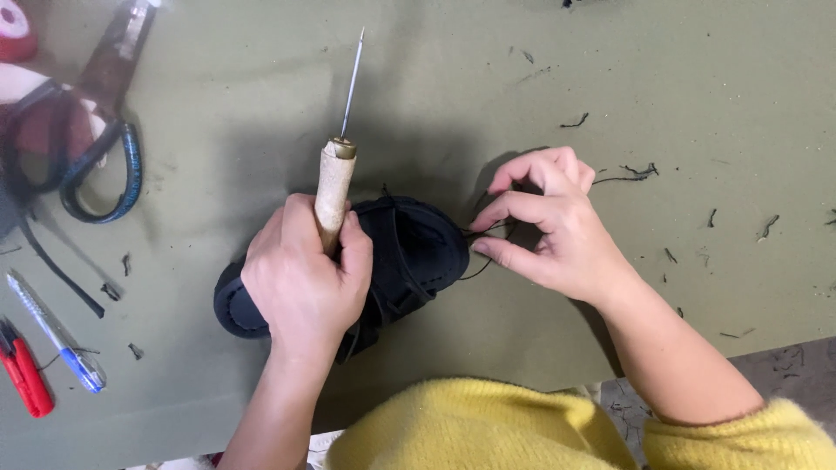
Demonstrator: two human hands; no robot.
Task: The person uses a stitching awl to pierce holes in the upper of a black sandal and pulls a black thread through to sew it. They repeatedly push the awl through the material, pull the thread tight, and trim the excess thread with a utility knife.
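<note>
Olive tabletop [540,78], littered with thread scraps [640,171].
Black sandal [418,252] at centre; scissors [100,130] at ten o'clock, pen [57,332] and red snips [26,374] at eight.

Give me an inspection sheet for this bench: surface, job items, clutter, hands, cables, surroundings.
Surface: olive-green mat, strewn with dark thread scraps.
Job's things: black sandal lying flat; awl, needle pointing away; dark thread.
Clutter: large scissors, pen, red snips at left.
Hands: left hand grips awl over sandal; right hand pinches thread.
Cables: nothing seen.
Surroundings: yellow sweater at bottom.
</note>
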